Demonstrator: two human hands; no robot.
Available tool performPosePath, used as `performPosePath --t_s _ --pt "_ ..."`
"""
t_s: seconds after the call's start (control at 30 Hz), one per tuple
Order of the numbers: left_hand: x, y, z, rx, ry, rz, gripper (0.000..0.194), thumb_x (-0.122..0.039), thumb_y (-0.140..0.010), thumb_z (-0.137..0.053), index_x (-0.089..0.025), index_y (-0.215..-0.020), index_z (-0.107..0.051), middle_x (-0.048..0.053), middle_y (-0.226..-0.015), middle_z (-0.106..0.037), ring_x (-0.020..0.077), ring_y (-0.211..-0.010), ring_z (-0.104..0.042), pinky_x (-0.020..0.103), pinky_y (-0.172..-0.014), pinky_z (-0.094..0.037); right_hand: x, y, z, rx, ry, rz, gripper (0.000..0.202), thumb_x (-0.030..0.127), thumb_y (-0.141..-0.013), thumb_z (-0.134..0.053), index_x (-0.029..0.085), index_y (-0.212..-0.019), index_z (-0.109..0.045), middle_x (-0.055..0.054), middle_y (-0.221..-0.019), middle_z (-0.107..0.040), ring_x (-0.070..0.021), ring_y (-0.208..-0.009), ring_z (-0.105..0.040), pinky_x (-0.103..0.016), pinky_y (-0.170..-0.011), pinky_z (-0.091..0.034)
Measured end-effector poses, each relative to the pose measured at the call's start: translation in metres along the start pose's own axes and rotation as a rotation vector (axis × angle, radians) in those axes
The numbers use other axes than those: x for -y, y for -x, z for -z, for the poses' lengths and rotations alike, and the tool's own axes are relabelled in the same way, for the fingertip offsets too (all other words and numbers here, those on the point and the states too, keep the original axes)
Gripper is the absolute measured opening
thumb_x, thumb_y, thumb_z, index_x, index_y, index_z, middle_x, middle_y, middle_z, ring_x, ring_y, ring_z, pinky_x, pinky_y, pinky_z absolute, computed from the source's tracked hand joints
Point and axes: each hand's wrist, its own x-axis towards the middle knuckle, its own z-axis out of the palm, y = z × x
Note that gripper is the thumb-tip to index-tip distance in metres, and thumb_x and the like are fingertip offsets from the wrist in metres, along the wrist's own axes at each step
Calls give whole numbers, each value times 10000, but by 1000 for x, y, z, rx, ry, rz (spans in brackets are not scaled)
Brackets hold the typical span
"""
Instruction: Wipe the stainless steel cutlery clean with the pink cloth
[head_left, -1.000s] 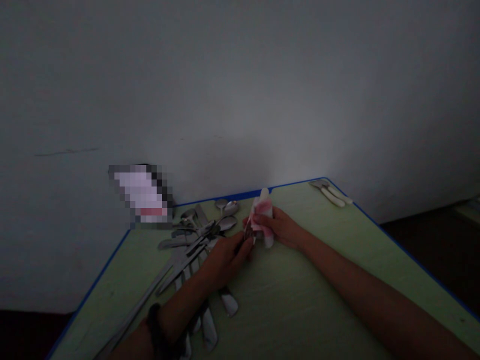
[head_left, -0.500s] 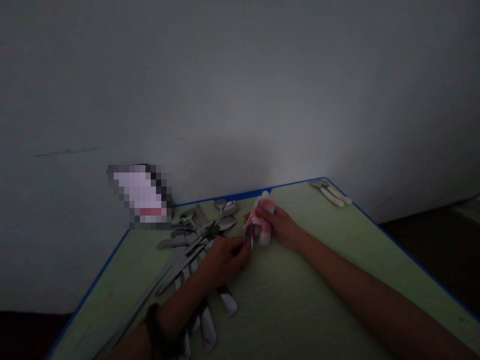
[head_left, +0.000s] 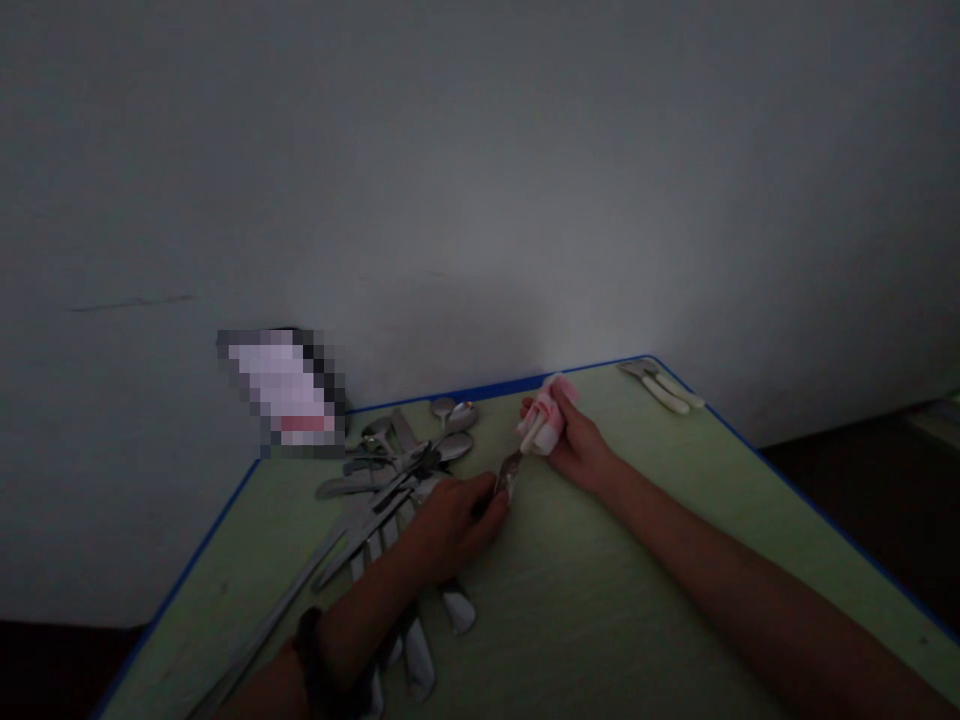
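Note:
My left hand is closed on the metal head of a white-handled fork, its fingers partly covering the head. My right hand grips a pink and white cloth, bunched around the fork's handle. Part of the pale handle shows below the cloth, pointing toward my left hand. Just beyond and under my left forearm lies a loose pile of metal cutlery, with spoons toward the back and table knives spread toward me.
The pale green table has a blue edge and stands against a grey wall. Two white-handled utensils lie at the back right corner. A blurred-out device with a bright screen leans at the back left.
My right hand and the cloth have moved right and slightly up along the fork, baring its neck and part of the handle. My left hand has shifted slightly right.

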Motion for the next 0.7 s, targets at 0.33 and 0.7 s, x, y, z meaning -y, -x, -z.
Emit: performPosePath --t_s 0.33,0.7 --pt "-1 -1 -3 17 -13 17 327 -354 -910 -326 -184 -689 -496 -15 -555 -551 115 -501 -505 212 -501 -333 -3 3 3 87 206 -29 255 373 -747 -648 137 -772 -554 -21 -672 -646 -109 -574 -606 -238 -584 -510" --pt "1 -1 -8 33 -261 -44 222 -313 -862 -395 -176 -739 -518 4 -621 -587 122 -538 -527 221 -516 -308 -8 12 0 225 435 -28 293 362 -640 -718 132 -759 -580 -36 -663 -663 -138 -581 -626 -267 -589 -490"
